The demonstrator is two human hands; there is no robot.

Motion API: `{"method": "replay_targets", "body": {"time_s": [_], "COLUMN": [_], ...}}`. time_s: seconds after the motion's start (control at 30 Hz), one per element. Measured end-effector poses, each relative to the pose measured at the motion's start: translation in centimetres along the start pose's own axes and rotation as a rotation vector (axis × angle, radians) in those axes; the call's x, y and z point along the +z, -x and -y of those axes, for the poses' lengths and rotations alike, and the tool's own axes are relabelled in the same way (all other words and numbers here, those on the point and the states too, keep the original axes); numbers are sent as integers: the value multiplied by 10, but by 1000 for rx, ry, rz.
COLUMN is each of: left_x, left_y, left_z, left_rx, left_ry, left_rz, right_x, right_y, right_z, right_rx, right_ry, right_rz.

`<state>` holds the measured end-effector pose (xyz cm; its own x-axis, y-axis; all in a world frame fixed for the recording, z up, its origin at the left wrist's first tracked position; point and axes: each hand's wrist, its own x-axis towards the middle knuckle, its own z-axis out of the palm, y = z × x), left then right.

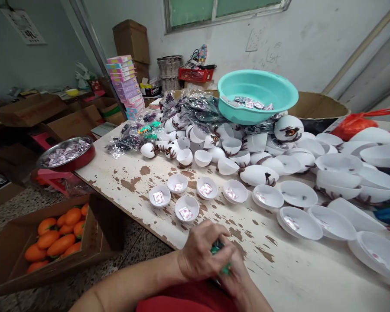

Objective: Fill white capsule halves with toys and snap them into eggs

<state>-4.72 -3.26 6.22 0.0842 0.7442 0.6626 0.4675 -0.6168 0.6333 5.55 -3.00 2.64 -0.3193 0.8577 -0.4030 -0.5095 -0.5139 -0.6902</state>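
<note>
My left hand (205, 250) and my right hand (235, 269) are together at the table's front edge, fingers closed around a small shiny green item (226, 268). Most of it is hidden by the fingers, so its kind cannot be made out. Just beyond my hands, white half-shell cups (195, 203) stand open side up, several with a small printed packet (186, 212) inside. More such cups continue to the right, among them a stacked pair (299, 234). Behind them lies a heap of white shells with brown claw-like markings, including a closed egg-shaped one (289, 128).
A turquoise basin (258, 115) with packets stands behind the heap, beside clear-bagged dark items (198, 104). Left of the table (126, 186) are a metal bowl of packets (66, 154) and a carton (94, 242) with orange toy-like pieces (61, 245). Stacked boxes (126, 86) rise behind.
</note>
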Motion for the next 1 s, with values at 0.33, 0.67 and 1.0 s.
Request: {"method": "replay_targets", "body": {"time_s": [0.33, 0.67, 1.0], "left_x": [-55, -29, -18], "left_y": [-31, -15, -45], "left_z": [86, 91, 45], "left_rx": [-248, -108, 122], "left_ry": [-281, -214, 118], "left_rz": [-96, 9, 285], "right_x": [-23, -7, -9], "right_y": [-34, -78, -35], "right_z": [-15, -26, 34], "right_rx": [-262, -529, -363], "right_ry": [568, 903, 649], "right_rz": [-126, 148, 410]}}
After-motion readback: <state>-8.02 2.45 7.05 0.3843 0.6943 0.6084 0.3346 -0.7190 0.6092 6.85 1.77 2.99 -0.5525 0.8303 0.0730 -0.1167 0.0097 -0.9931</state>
